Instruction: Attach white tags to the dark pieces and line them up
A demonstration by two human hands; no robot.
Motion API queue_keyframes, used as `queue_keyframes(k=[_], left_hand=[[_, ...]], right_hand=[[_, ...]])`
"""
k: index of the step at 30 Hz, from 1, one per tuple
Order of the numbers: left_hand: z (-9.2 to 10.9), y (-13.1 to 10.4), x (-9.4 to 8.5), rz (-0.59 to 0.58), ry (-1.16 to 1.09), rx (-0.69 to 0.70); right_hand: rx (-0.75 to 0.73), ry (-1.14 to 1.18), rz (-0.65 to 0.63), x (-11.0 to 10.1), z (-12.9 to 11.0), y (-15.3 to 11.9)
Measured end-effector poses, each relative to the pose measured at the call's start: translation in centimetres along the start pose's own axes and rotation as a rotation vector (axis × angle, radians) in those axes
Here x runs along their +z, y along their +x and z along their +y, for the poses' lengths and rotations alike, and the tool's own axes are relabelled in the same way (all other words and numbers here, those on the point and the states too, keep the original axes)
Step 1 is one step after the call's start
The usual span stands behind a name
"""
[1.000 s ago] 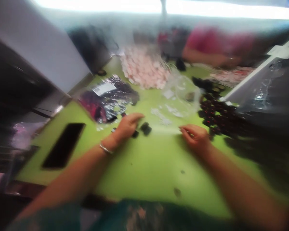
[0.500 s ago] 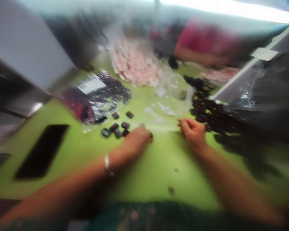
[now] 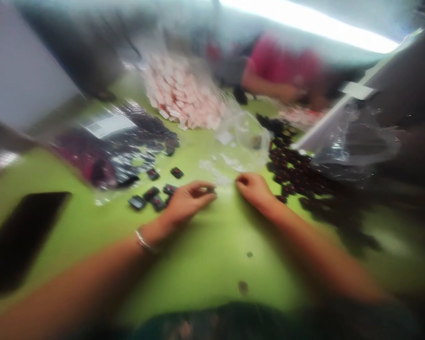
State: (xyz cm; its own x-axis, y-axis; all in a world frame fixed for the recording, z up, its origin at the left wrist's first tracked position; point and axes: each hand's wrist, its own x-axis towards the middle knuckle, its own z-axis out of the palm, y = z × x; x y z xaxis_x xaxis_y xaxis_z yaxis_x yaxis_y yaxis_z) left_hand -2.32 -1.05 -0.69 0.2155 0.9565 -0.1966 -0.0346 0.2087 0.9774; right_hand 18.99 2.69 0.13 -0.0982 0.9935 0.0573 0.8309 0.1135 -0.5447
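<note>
My left hand [image 3: 188, 202], with a bracelet at the wrist, is closed in a pinch, thumb and fingertips nearly together. Something small and dark may sit at its tips, too blurred to name. Just behind it lie several small black plastic pieces with red marks [image 3: 150, 193]. My right hand [image 3: 255, 188] is also closed in a pinch, apart from the left; whatever its fingertips hold is hidden. Between and beyond the hands lie small whitish clear bits [image 3: 212, 169], in front of a clear plastic bag [image 3: 250, 137]. A heap of dark pieces [image 3: 297, 172] spreads right of my right hand.
On the green table [image 3: 205, 269], a labelled bag of dark pieces [image 3: 138, 141] lies left, near a dark flat rectangle [image 3: 24, 241]. A pile of pale pink pieces [image 3: 184, 92] stands behind. Across the table sits a person in a pink top [image 3: 283, 66]. A panel [image 3: 368, 104] stands right.
The view has shifted, so the scene sits further left. My left hand has turned, its thumb and fingertips now showing. The two hands are closer together.
</note>
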Motion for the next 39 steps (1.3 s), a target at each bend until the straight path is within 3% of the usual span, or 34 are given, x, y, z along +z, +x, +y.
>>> queue_keyframes(k=[6, 9, 13, 18, 23, 27, 30, 34, 39], left_hand=[[-0.5, 0.1, -0.1, 0.041, -0.102, 0.091], [-0.7, 0.4, 0.1, 0.061, -0.176, 0.081], [-1.0, 0.6, -0.1, 0.08, -0.191, 0.037], [-1.1, 0.5, -0.1, 0.036, -0.203, 0.088], [-0.4, 0.1, 0.3, -0.042, -0.367, -0.016], [0.4, -0.4, 0.6, -0.082, -0.429, -0.096], [0.4, -0.4, 0.6, -0.088, -0.427, -0.119], [0.1, -0.1, 0.5, -0.108, -0.401, -0.104], [-0.1, -0.2, 0.5, -0.104, -0.399, -0.097]], right_hand=[[-0.025, -0.121, 0.018, 0.3, -1.3, -0.4], [-0.077, -0.085, 0.048, 0.4, -1.5, -0.9], [-0.047, -0.139, -0.022, 1.2, -2.0, -1.4], [0.038, -0.248, -0.026, 2.1, -3.0, -1.2], [0.023, -0.225, -0.066, 1.9, -2.7, -1.1], [-0.092, -0.124, -0.06, 1.6, -1.6, -1.6], [-0.131, 0.106, -0.01, 1.3, -1.4, -2.1], [-0.1, 0.459, 0.029, 0.3, -3.0, -2.9], [-0.108, 0.623, -0.012, -0.3, -4.7, -3.7]])
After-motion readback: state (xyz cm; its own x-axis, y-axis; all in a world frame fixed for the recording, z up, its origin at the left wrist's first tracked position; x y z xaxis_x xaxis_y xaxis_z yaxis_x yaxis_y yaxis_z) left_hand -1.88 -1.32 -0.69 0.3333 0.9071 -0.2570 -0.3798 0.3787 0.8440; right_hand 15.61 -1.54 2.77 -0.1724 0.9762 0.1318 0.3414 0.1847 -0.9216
